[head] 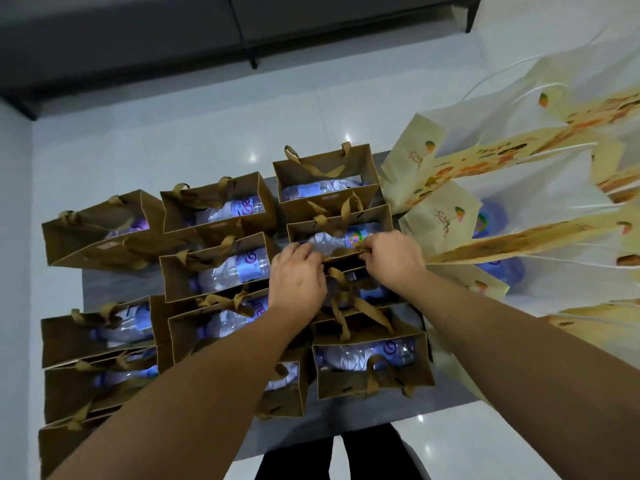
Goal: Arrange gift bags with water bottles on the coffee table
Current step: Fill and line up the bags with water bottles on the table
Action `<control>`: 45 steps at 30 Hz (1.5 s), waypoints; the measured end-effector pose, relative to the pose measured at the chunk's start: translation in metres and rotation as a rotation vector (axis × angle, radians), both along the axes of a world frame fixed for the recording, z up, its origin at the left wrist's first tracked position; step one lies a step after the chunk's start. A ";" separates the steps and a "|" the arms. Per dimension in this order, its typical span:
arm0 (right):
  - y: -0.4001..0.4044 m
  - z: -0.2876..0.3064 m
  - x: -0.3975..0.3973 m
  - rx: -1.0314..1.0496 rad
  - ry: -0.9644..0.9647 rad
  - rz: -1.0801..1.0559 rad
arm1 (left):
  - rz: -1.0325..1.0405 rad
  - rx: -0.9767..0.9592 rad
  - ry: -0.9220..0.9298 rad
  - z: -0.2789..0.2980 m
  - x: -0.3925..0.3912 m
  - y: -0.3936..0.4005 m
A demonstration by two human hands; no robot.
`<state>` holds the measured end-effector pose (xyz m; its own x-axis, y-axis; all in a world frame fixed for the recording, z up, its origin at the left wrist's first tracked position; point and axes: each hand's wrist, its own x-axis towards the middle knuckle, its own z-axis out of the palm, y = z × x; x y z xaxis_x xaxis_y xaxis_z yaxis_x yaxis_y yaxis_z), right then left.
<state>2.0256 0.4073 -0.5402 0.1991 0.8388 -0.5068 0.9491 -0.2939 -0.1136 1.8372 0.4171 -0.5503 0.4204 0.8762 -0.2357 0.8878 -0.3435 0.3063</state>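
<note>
Most of the job looks done. Many brown gift bags [218, 202] stand close together in rows on the dark tabletop [363, 420]. Each open one shows a water bottle [239, 271] lying inside. The bags at the left edge hang a little over the side of the tabletop.

The person works on one brown bag [341, 233] in the right-hand row, second from the far end. It touches the bags in front of it and behind it. The left hand [298, 275] has its fingers curled over the near rim of this bag, so its grip is clamped on the bag. The right hand [391, 258] pinches the same rim near its ribbon handle [349, 209], so its grip is clamped there too. A bottle with a bright label lies in this bag.

On the right, a bunch of pale yellow bags [440, 216] with white string handles lean and crowd together. Some sit at the edge of the tabletop and some seem to be off it. Purple shapes show inside two of them, most likely bottles.

What seems left is straightening this bag and maybe lining up the yellow ones.
</note>
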 end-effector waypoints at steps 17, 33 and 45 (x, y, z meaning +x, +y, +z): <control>0.053 0.004 0.007 -0.250 0.105 0.038 | 0.036 -0.175 0.027 -0.006 0.002 0.041; 0.123 -0.003 0.008 -0.079 0.032 0.029 | 0.114 0.068 -0.072 -0.007 -0.010 0.106; 0.132 0.002 0.004 -0.022 0.096 0.006 | 0.211 -0.059 -0.047 -0.008 0.000 0.126</control>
